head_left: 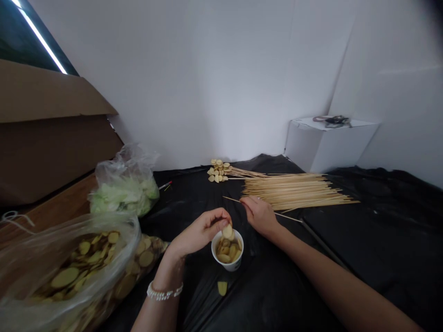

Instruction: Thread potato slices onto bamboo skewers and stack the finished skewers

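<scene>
Pinched in my left hand (207, 228) is a pale round potato slice (227, 231), just above the rim of a white paper cup (230, 266). More potato slices (228, 251) fill the cup. My right hand (259, 214) is closed on a thin wooden skewer (231, 199), whose bare tip points left; its other end sticks out past the hand to the right. Beyond that hand lies a wide row of loose skewers (294, 190). Several skewers with slices threaded on their ends (218, 171) rest behind, near the wall. One cut slice (222, 288) lies in front of the cup.
At the left sits a large clear bag of sliced potatoes (65, 276), with a bag of pale green vegetables (124, 193) behind it. A red-capped pen (166, 185) lies nearby. Black plastic sheeting (277, 290) covers the table. A white box (328, 140) stands at the back right.
</scene>
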`<state>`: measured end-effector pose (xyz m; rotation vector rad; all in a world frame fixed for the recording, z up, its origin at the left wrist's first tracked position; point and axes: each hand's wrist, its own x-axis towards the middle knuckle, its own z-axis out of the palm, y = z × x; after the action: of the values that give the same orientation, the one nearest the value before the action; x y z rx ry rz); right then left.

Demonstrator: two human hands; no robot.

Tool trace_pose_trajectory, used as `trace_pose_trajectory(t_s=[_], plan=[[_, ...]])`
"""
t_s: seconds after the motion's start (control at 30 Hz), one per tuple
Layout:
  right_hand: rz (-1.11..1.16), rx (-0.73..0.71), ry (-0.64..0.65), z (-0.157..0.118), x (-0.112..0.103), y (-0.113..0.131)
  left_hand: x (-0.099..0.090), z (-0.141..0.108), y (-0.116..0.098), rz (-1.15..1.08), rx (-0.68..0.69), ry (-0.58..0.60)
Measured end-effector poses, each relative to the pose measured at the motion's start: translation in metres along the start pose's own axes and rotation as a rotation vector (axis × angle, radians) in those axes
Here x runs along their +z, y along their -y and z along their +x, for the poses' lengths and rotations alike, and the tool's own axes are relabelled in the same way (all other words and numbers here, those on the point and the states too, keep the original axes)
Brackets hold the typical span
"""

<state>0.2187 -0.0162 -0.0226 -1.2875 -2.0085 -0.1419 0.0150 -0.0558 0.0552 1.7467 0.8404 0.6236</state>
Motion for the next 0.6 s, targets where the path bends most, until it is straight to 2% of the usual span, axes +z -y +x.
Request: trace_pose_trajectory(t_s=[0.2,0.33,0.47,0.6], plan=[[0.120,0.029,-0.033,-0.001,0.003,0.000,0.002,0.003,0.003,-0.044,-0.009,-0.087],[0.156,0.074,-0.076,0.000,0.003,-0.001,0.001,0.010,0.007,-0.232,-0.015,-0.286],[0.179,0.096,-0.113,0.001,0.002,-0.003,-0.008,0.016,0.017,-0.490,-0.025,-0.490],[0.179,0.042,-0.116,0.000,-0.001,0.002,-0.017,0.019,0.034,-0.700,-0.078,-0.582]])
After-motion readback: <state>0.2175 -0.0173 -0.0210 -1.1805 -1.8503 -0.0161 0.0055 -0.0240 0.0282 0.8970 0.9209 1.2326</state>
